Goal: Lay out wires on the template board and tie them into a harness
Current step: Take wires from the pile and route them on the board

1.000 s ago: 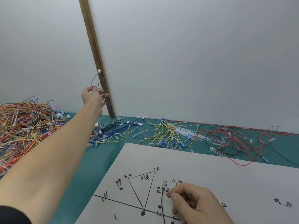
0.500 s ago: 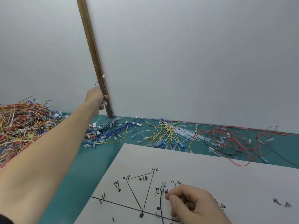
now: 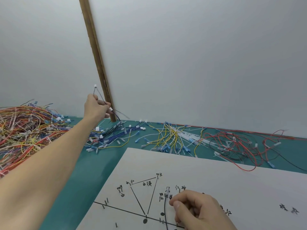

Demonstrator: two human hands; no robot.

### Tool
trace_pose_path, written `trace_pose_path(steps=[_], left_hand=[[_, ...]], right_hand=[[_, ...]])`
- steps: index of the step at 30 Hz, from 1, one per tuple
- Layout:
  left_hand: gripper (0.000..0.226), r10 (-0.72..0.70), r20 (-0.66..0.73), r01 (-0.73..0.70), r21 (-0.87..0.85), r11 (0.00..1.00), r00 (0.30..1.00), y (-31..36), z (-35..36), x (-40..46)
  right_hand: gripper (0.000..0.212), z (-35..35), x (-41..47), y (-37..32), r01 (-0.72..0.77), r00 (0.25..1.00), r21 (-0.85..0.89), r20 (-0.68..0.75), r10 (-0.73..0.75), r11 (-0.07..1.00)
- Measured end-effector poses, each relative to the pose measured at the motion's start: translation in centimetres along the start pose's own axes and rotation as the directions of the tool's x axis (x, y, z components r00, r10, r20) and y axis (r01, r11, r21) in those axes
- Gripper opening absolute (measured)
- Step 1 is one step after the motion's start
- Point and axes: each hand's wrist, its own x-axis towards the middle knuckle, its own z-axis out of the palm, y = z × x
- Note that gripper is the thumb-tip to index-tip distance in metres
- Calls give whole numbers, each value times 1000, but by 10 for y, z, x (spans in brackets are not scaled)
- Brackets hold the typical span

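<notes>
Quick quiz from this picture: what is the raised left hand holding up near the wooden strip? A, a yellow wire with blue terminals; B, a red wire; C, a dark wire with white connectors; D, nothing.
C: the left hand pinches a dark wire with white connectors lifted above the blue pile, beside the wooden strip.
</notes>
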Motion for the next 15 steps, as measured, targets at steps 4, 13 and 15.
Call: trace_pose_path(steps=[4,13,15], left_hand=[[74,-101,29,105,-249,963,994,3,2,4],[47,50,-40,-30,386,922,998,-19,1,-13],[24,120,-8,-100,499,861,993,-9,1,-15]], right_hand=[[28,0,1,1,3,1000,-13,3,-3,1000],[28,0,2,1,17,1000,-14,4,-17,1000],[28,0,2,2,14,1000,-13,2,-14,1000]])
